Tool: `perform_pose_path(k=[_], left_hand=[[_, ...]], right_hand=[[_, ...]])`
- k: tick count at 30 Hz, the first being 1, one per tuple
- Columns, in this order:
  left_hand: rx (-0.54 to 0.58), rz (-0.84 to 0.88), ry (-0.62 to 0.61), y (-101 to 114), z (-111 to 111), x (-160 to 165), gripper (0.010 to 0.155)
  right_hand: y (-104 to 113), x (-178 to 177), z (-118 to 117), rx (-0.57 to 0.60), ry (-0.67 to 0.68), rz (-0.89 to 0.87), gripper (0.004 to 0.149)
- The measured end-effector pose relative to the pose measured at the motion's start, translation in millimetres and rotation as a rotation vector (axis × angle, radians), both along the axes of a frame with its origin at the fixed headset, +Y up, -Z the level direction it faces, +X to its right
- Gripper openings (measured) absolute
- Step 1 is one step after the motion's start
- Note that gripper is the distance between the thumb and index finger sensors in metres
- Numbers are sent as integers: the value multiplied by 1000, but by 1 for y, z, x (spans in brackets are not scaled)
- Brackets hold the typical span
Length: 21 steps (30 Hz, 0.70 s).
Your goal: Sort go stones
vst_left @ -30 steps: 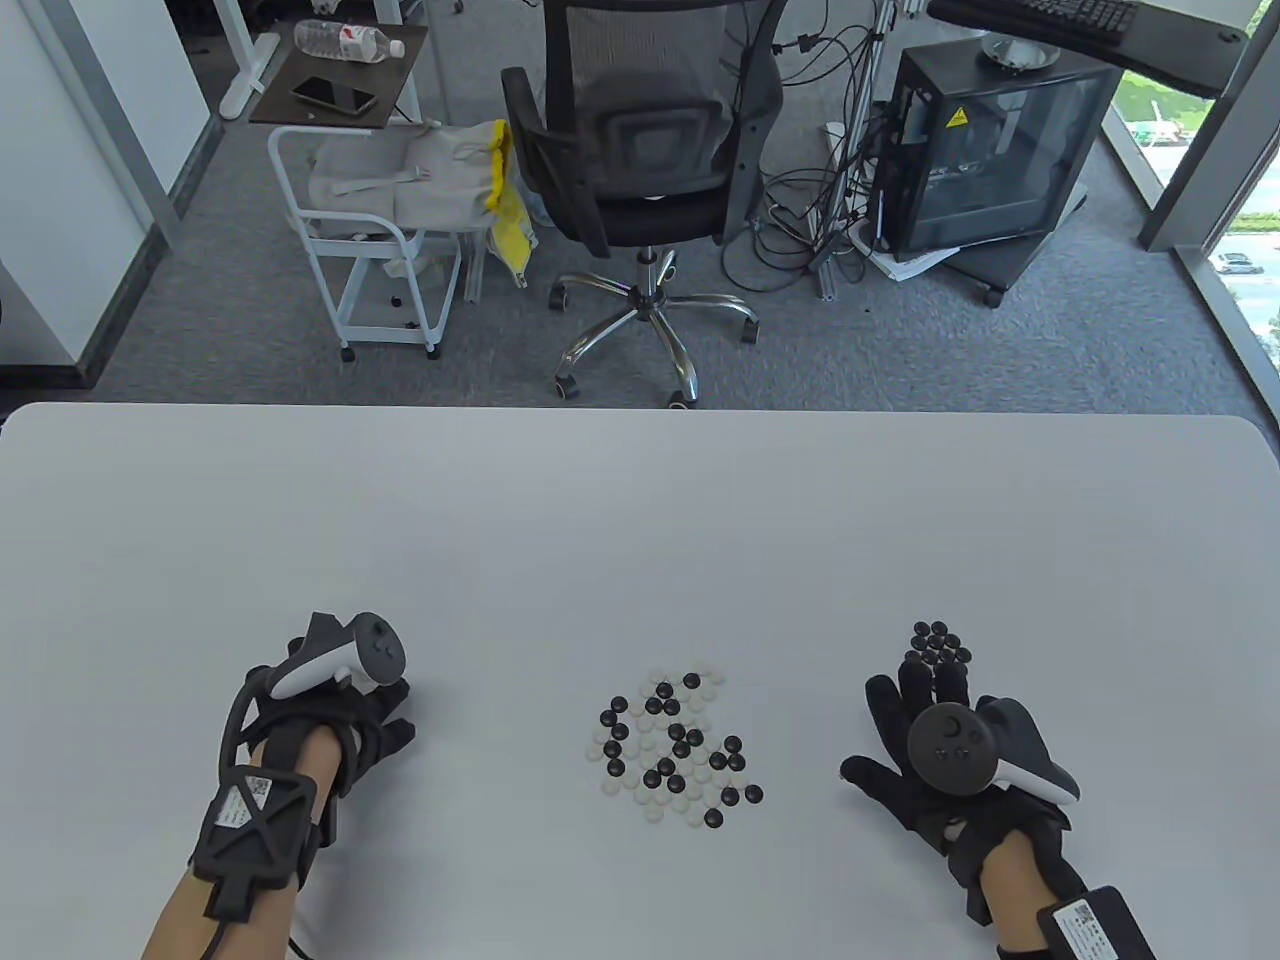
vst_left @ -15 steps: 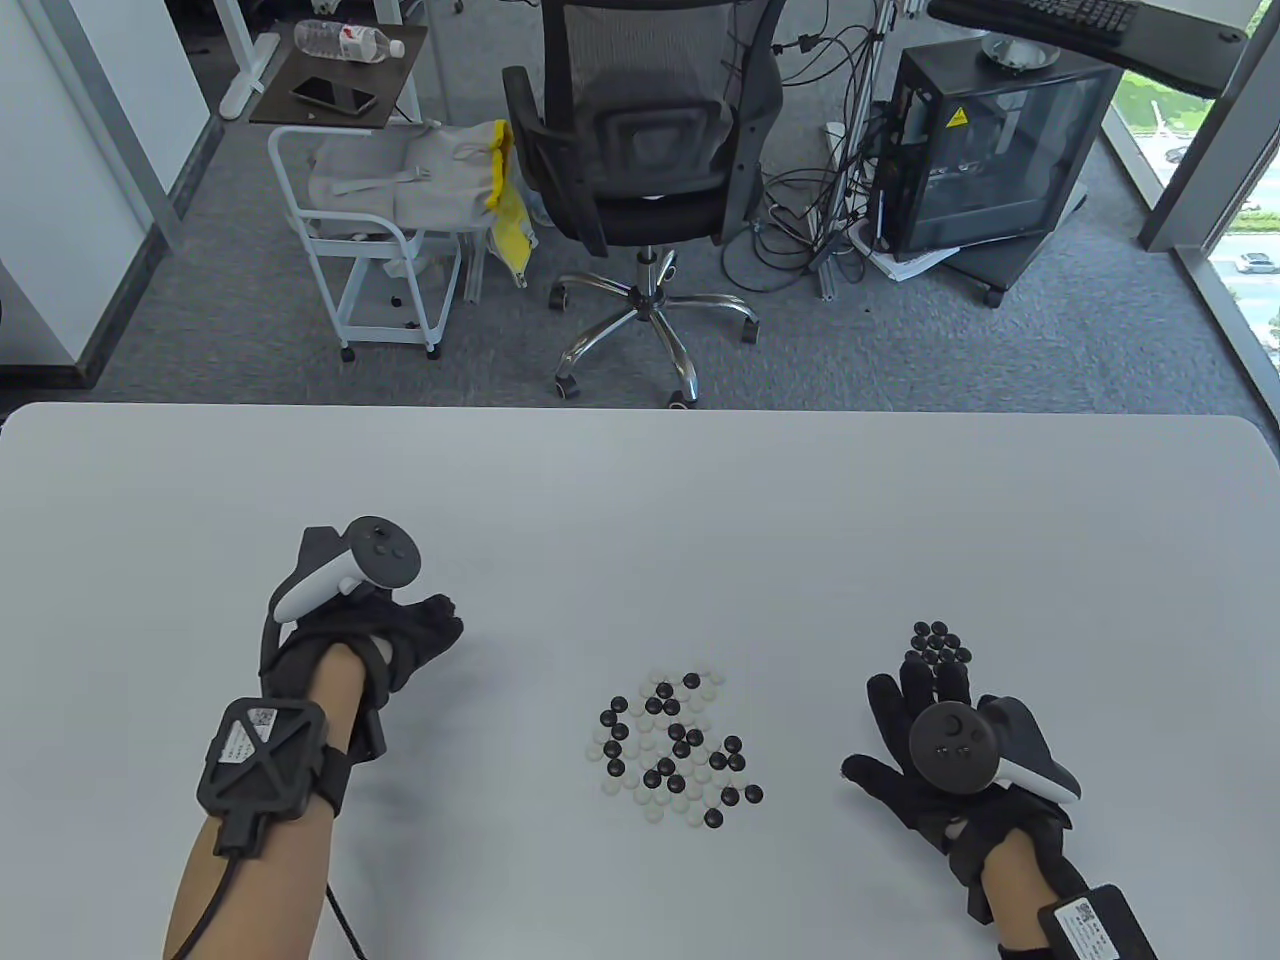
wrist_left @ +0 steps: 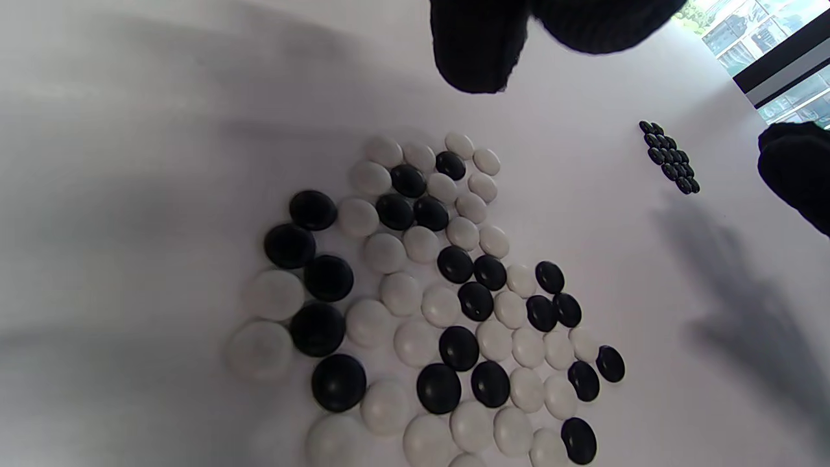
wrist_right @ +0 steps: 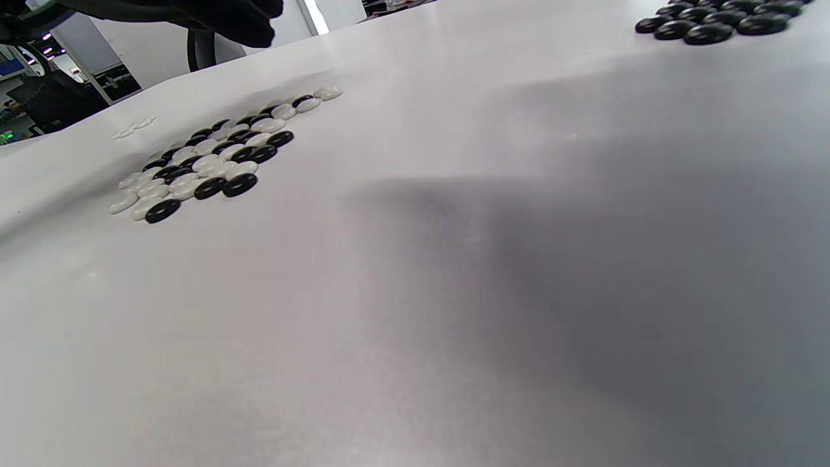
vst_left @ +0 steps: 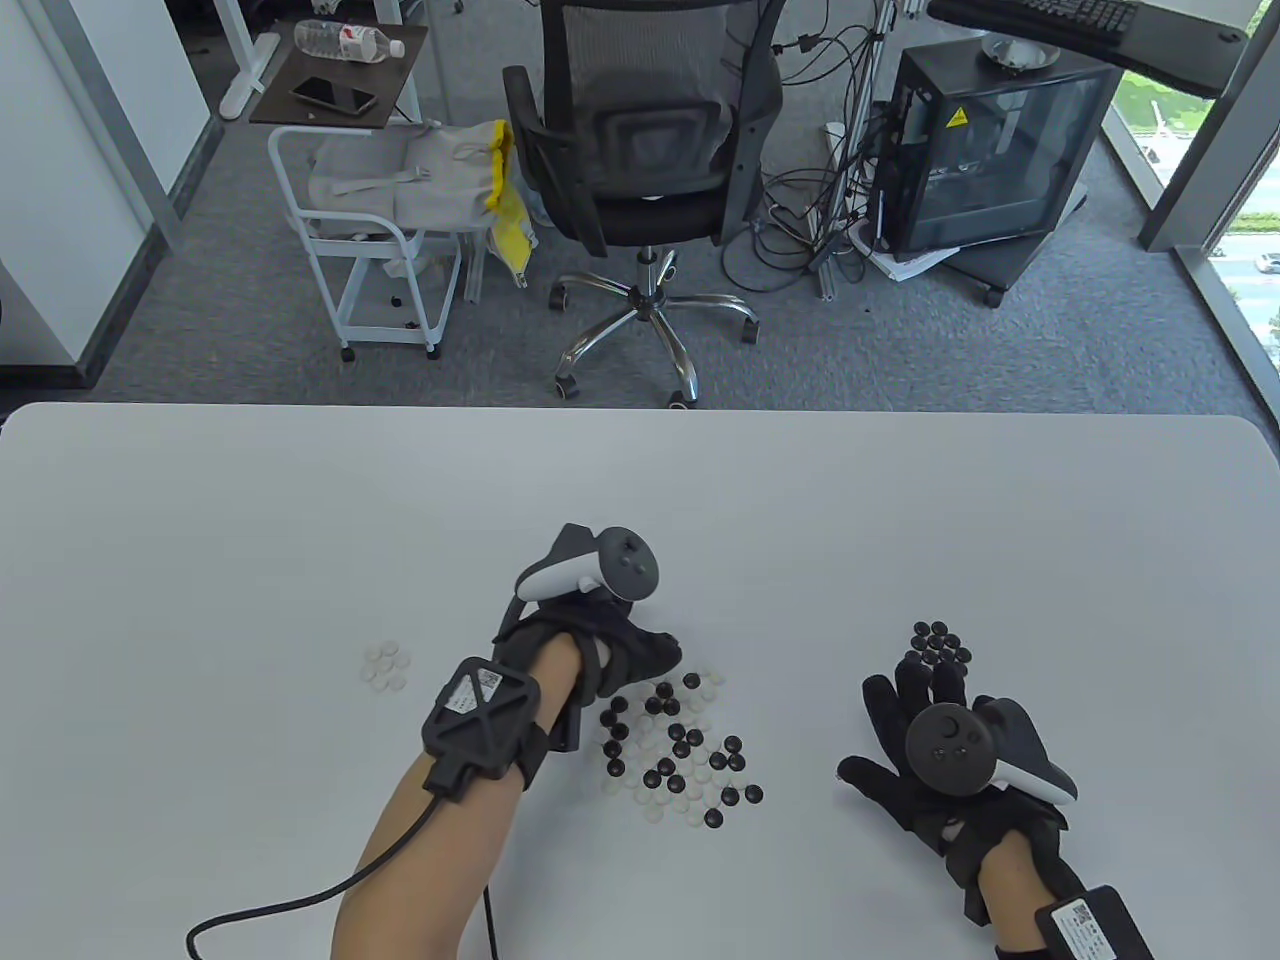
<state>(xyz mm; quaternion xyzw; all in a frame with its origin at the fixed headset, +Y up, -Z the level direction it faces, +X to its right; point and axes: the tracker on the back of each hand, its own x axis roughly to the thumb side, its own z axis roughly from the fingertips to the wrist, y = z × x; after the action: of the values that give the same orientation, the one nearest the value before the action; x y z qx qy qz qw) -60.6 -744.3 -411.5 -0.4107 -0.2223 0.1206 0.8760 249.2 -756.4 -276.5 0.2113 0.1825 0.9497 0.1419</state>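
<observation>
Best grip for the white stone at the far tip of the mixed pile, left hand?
Pinch the round white Go stone across its thin rim, from above. It lies flat as a low dome; its far side faces bare table, so a fingertip of the left hand fits there.

Seven white stones (vst_left: 385,667) sit apart; about eleven black stones (vst_left: 938,643) past the right fingertips; two hands; the mixed pile (wrist_left: 441,305) under the left fingertips too crowded to count.
</observation>
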Motion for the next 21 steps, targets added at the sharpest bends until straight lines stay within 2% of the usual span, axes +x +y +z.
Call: perform_pose_path(k=[2, 6, 12, 15, 17, 21], left_hand=[[-6, -11, -14, -14, -1, 15, 68], [-15, -42, -15, -28, -3, 26, 69], [-24, -73, 28, -36, -11, 19, 68], [26, -140, 120, -31, -21, -7, 68], [16, -162, 186, -29, -28, -31, 68], [-31, -173, 399, -26, -35, -102, 69]], right_hand=[[0, 1, 0, 2, 0, -2, 86], [0, 3, 0, -1, -4, 1, 86], [-1, 7, 0, -4, -11, 6, 86], [0, 9, 0, -1, -14, 5, 86], [2, 9, 1, 7, -13, 2, 86], [5, 9, 2, 24, -10, 1, 86]])
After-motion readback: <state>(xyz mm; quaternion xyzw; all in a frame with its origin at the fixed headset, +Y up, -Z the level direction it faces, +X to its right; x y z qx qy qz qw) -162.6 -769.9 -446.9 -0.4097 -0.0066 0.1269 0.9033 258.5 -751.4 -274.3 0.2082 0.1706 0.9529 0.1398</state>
